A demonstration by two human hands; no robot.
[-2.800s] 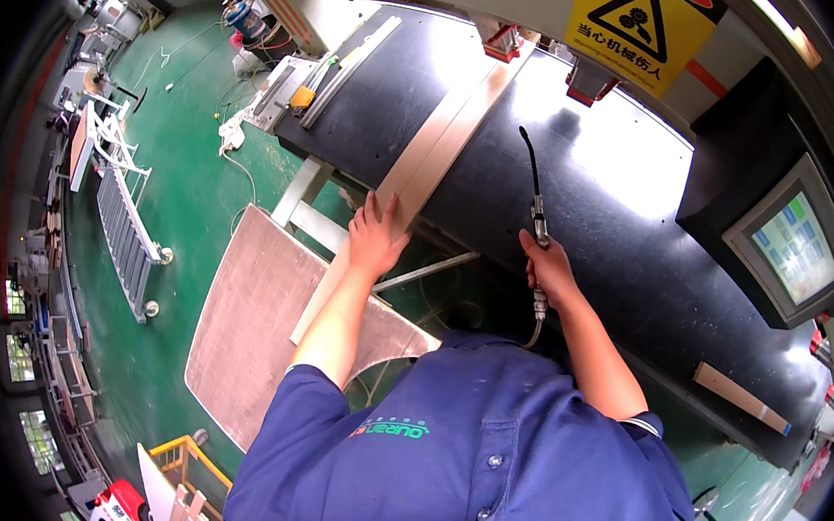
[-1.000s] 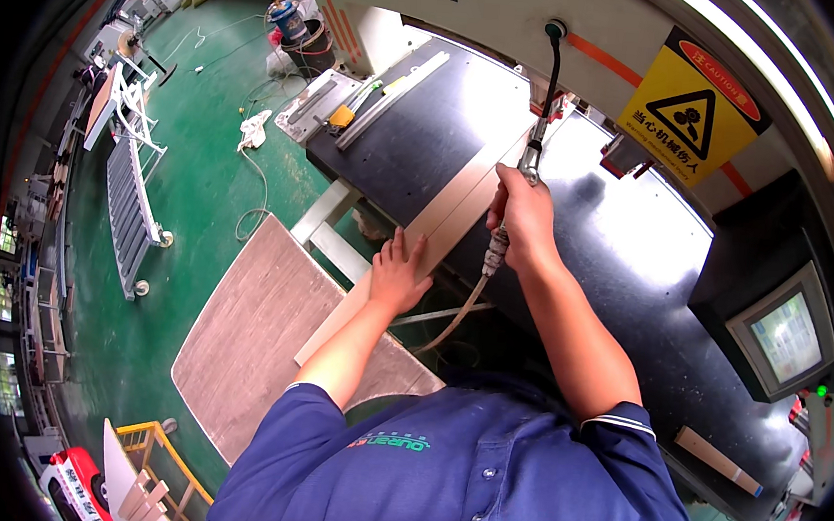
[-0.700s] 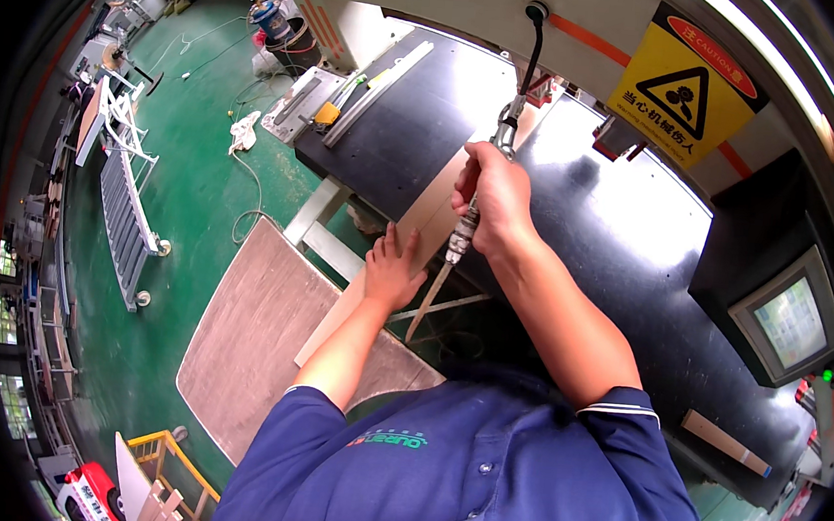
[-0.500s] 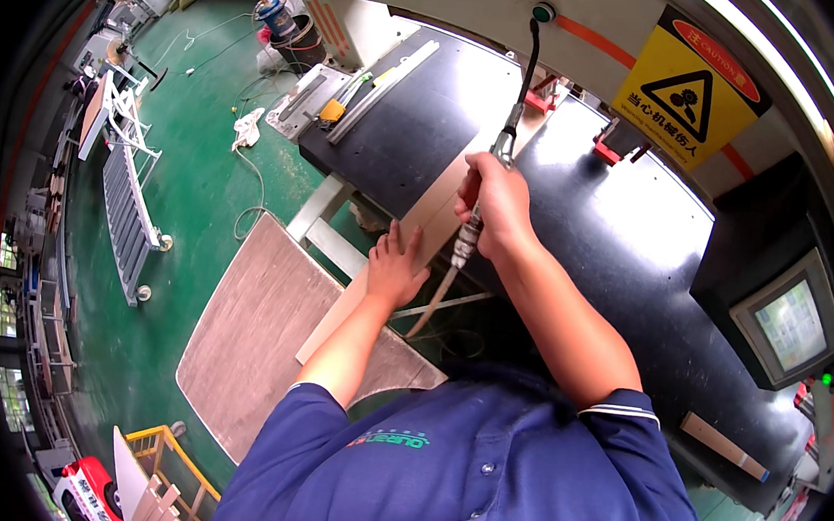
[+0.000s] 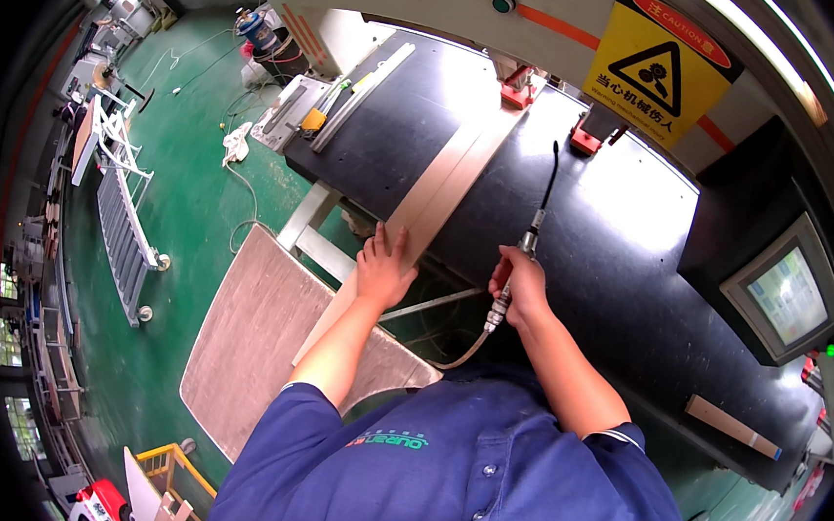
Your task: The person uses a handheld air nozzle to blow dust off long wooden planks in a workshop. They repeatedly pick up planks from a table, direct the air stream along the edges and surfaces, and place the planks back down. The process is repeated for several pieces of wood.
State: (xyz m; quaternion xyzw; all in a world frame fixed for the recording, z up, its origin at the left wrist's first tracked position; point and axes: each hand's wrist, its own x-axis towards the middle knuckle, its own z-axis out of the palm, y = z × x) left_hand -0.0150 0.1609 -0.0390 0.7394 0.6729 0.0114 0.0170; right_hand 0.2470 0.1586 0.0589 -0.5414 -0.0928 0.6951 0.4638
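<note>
Two long pale wooden boards lie side by side across the black machine table, their far ends by a red clamp. My left hand rests on the near part of the boards, fingers stretched and spread. To the right of them, my right hand is closed around an air blow gun with a thin black nozzle and a hose at its lower end. That nozzle points away from me over the table, apart from the boards.
The grey-brown side table supports the boards' near end. A control screen stands at the right, near a short board. Metal strips lie far left on the machine table. A wheeled roller rack stands on the green floor.
My right hand has moved right and nearer to me with the air blow gun, drawing its nozzle away from the machine beam and off the boards. My left hand stays on the boards.
</note>
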